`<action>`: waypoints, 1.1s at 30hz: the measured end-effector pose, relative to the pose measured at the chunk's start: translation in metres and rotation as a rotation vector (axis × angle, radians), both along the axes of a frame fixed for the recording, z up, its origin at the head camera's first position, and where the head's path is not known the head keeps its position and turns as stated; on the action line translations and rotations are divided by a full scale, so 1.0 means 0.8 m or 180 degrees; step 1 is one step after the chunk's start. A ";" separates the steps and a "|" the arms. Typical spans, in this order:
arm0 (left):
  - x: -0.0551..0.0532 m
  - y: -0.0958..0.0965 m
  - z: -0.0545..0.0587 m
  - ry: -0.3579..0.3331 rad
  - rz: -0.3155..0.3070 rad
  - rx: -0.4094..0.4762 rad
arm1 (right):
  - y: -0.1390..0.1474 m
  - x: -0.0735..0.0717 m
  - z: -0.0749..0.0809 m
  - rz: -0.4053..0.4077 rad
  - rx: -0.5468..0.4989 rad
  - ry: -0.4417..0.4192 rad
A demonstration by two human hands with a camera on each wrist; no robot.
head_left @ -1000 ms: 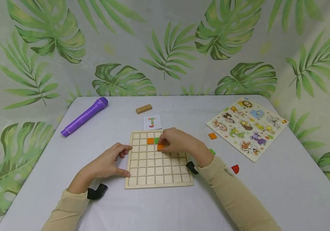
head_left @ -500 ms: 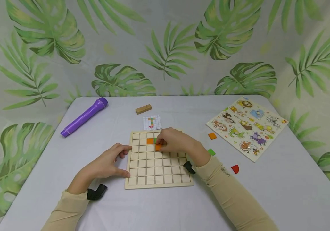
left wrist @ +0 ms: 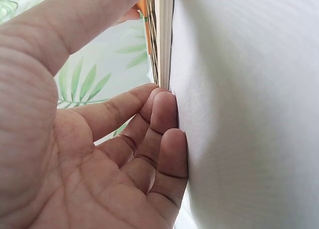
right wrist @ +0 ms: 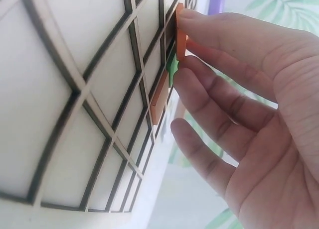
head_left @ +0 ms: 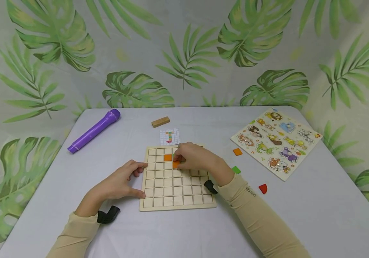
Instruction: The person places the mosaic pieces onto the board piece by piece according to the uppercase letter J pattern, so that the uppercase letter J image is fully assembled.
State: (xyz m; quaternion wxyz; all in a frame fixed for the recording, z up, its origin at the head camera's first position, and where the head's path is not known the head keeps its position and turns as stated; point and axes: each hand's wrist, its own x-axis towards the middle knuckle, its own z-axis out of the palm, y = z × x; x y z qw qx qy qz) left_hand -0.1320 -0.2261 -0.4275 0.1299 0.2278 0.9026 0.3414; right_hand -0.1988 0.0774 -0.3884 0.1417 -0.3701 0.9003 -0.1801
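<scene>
Pinching orange tile (head_left: 176,165), right hand (head_left: 193,156); red piece (head_left: 263,189): head view only.

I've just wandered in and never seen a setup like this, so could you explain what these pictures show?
There is no machine arm here: a person works with bare hands. The wide picture comes from a camera worn on the head; the two close-ups come from cameras on the left and right wrists.

On the white table lies a wooden grid board bearing a placed orange tile and a partly hidden green tile. Beyond it are a pattern card and a wooden block. A purple microphone lies to the left; to the right are an animal board and loose orange, green and red pieces.

The left hand touches the grid's left edge. The right hand pinches another orange tile; whether it sits fully in a cell, I can't tell.
</scene>
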 end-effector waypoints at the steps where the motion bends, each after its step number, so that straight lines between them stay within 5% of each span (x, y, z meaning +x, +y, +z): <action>1: 0.000 0.000 0.000 0.0002 -0.0002 -0.0003 | 0.000 0.000 0.000 0.0001 0.0003 0.0004; 18: 0.000 -0.001 0.001 0.0027 -0.0009 -0.0014 | 0.002 0.001 0.009 -0.0056 0.0107 0.0022; 33: 0.001 0.000 0.001 0.0031 -0.0011 -0.0012 | 0.051 -0.007 0.022 -0.0514 0.0126 -0.0151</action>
